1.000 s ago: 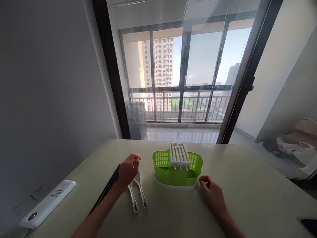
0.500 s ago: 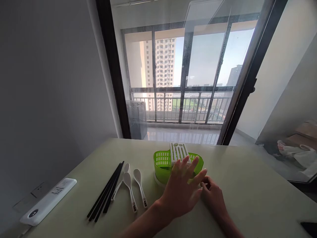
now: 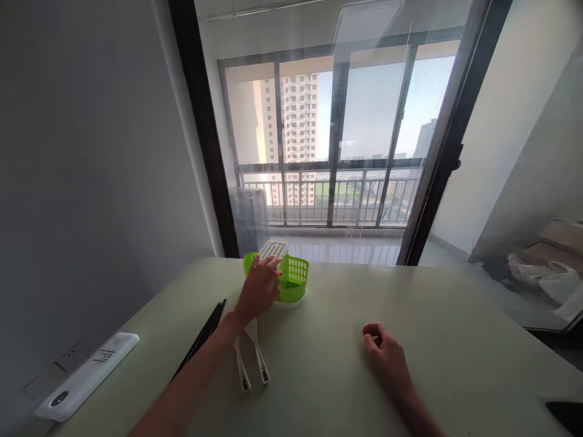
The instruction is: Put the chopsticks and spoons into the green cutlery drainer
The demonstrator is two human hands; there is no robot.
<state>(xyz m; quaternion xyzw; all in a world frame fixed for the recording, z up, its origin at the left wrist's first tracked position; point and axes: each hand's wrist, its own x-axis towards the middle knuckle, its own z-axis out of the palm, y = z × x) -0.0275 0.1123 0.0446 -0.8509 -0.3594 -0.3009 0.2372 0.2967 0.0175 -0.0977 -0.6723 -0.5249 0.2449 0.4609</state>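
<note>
The left hand, its grip hard to tell, touches the green basket by the desk's far edge and should move gently; the right hand lies empty, curled half open.

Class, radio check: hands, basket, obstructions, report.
Left hand at green basket, grip unclear. Right hand curled, apart from it. Basket near far edge of table. Left forearm over white spoons.

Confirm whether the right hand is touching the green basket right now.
Apart. The head view plainly shows a wide stretch of bare tabletop between the right hand and the green basket.
</note>
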